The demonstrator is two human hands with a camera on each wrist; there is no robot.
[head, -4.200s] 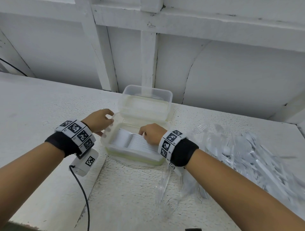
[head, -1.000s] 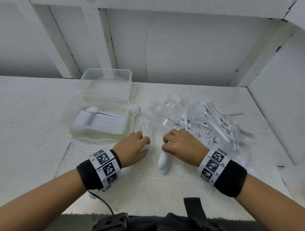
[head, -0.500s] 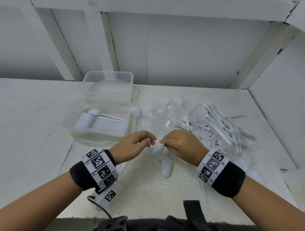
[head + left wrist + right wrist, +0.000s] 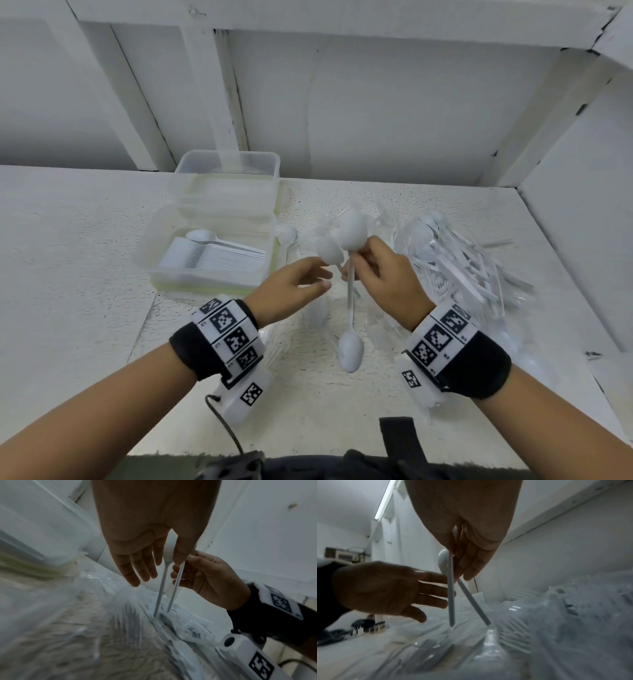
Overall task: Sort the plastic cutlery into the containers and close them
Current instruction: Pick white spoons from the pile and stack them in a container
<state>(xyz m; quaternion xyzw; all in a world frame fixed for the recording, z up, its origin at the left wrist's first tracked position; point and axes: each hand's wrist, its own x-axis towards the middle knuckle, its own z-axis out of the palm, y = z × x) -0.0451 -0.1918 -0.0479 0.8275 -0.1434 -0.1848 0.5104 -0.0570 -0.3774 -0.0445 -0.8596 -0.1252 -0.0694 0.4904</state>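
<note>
R hand (image 4: 380, 274) pinches 2 spoons (image 4: 349, 229) mid-frame; L hand (image 4: 291, 287) loose, empty. Align handles w/ L, then drop in box (image 4: 154, 246) at left.

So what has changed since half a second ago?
The right hand has lifted two white spoons off the table, bowls up. The left hand has opened beside them, holding nothing. The spoon on the table and the open container stayed in place.
</note>
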